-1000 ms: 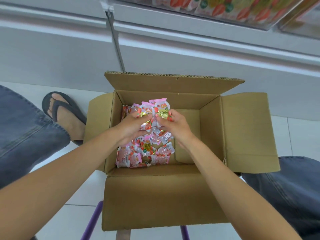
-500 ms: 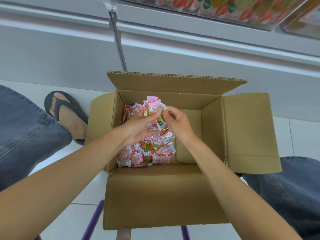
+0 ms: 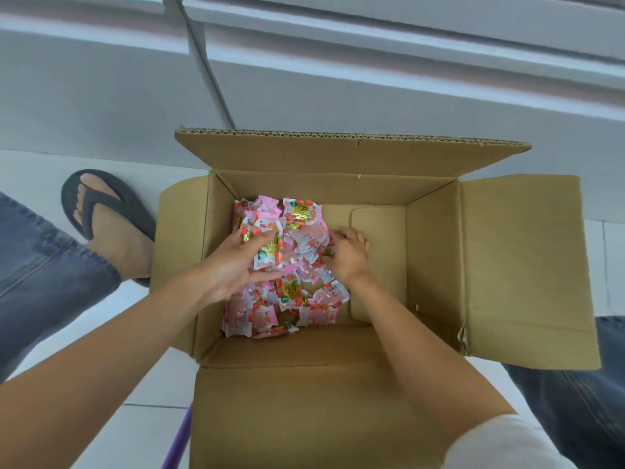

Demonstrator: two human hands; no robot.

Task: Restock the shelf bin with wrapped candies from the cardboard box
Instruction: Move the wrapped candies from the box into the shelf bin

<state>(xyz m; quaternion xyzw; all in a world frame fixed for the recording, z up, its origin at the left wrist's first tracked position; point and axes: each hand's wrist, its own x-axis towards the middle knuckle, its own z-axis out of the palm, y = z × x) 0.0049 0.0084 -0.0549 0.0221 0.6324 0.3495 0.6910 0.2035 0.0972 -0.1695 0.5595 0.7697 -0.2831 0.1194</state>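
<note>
Both hands are down inside the open cardboard box point(image 3: 434, 262), whose four flaps are folded outward. The wrapped candies point(image 3: 301, 214), pink and white packets with red and gold print, fill the half of the box floor on the left hand's side. They run from the far wall back toward the person.

The left hand point(image 3: 233, 265) lies palm inward against the heap. Its thumb is over the top and its fingers are curled underneath, clamped on a small bunch of packets. One gold-printed packet sticks out just past the thumb. The right hand point(image 3: 350, 257) is at the opposite edge of the same heap, knuckles up, with its fingers curled into the wrappers. Their tips are buried there, so I cannot tell whether it holds any. The raised bunch of candies sits between the two hands and touches both, and the hands themselves are apart. More packets lie flat on the box floor nearer the person than both hands, under the wrists. Beyond the right hand's outer side the box floor is bare cardboard.

Outside the box, beyond the left forearm, a foot in a dark flip-flop point(image 3: 111, 211) stands on the white tiled floor point(image 3: 40, 170). Jeans point(image 3: 44, 265) show at both edges. A white sleeve point(image 3: 507, 445) covers the right upper arm.
</note>
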